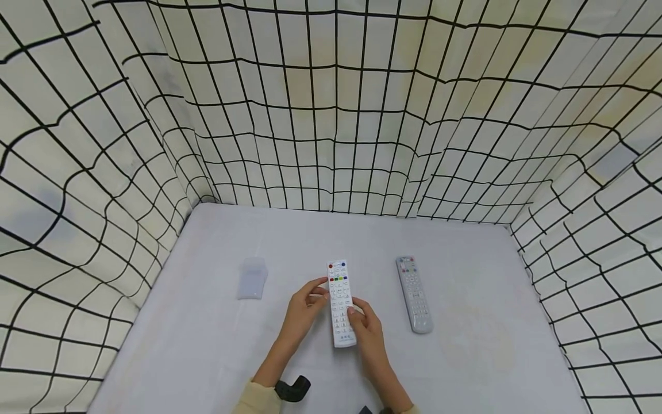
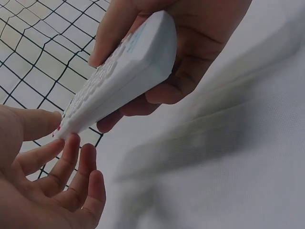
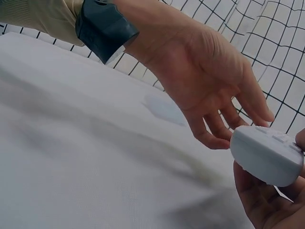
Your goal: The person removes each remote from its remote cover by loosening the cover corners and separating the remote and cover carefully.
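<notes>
A white remote control [image 1: 339,305] with colored buttons is held above the table, its button face up and its far end pointing away. My right hand [image 1: 368,333] grips it near the close end, thumb on the buttons and fingers underneath, as the left wrist view shows. Beside the remote's left edge is my left hand [image 1: 305,307], fingers loosely bent. In the left wrist view its thumb and fingertips [image 2: 71,138] come up to the remote's far end; whether they press on it is unclear.
A grey remote [image 1: 415,296] lies on the white table [image 1: 465,368] to the right. On the left lies a small translucent plastic pouch [image 1: 252,279]. Black-gridded white cloth walls [image 1: 320,126] stand along the back and sides. A dark band [image 3: 102,28] is around the left wrist.
</notes>
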Available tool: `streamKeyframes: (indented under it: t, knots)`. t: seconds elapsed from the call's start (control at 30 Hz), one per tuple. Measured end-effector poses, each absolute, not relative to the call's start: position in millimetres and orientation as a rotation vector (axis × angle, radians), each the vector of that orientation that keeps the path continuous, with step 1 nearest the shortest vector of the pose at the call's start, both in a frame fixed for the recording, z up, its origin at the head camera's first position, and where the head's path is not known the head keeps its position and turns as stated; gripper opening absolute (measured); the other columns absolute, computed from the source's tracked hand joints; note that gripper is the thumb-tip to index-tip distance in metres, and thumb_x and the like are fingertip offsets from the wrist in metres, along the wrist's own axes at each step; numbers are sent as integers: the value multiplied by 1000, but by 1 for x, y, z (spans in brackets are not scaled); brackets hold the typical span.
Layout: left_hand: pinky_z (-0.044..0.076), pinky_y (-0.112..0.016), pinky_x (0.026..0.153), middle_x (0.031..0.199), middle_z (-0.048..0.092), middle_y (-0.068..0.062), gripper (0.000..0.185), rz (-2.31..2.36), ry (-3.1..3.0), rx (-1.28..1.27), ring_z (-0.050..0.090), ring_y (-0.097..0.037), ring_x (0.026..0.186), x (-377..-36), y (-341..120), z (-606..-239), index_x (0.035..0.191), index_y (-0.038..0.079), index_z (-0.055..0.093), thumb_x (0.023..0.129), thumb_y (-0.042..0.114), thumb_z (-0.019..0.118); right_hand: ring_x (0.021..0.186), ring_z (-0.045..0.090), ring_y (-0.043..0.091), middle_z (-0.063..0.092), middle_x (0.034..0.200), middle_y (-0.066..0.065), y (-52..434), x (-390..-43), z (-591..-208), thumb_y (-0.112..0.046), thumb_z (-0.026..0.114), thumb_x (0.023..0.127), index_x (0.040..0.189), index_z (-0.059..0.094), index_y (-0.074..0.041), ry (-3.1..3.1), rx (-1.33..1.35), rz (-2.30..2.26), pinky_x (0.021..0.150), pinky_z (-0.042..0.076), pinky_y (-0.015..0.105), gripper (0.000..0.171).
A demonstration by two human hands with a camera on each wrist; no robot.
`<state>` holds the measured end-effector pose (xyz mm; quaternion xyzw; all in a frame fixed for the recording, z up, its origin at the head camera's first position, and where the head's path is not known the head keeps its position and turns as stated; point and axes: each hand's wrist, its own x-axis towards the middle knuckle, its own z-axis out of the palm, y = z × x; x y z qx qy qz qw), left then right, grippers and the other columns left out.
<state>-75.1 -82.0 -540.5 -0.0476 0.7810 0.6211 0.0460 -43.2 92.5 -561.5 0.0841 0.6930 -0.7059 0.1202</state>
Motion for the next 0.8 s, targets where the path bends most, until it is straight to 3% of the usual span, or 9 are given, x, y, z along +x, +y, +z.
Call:
streamKeyframes:
  t: [0.27,0.43,0.67,0.8]
  knots:
    - [52,-29,82,125,69,-14,53,1951,2306,-170,67,-20,102,-79,-76,-550,151,19,55,101,16,69,107,66,15,69,135,15,90,-51,-565,-41,57,107,151,49,-13,2050,214,-2042,85,53,23,52]
    - [57,-32,86,125,67,-17,53,1992,2276,-176,68,-19,99,-85,-75,-550,151,20,55,101,10,67,114,64,18,64,140,12,86,-57,-569,-36,58,108,149,51,-13,2110,198,-2026,88,53,19,48]
    - [62,-38,85,125,65,-21,51,2008,2265,-240,68,-20,99,-93,-73,-551,150,14,56,101,6,63,104,62,19,64,139,13,84,-66,-569,-32,54,110,145,58,-9,2305,171,-1891,81,51,24,42]
    - [61,-38,83,125,65,-22,48,1994,2279,-297,69,-22,99,-98,-71,-552,147,10,58,99,5,63,96,62,17,68,128,14,82,-73,-568,-23,57,108,141,61,-6,2377,197,-1853,75,51,21,37]
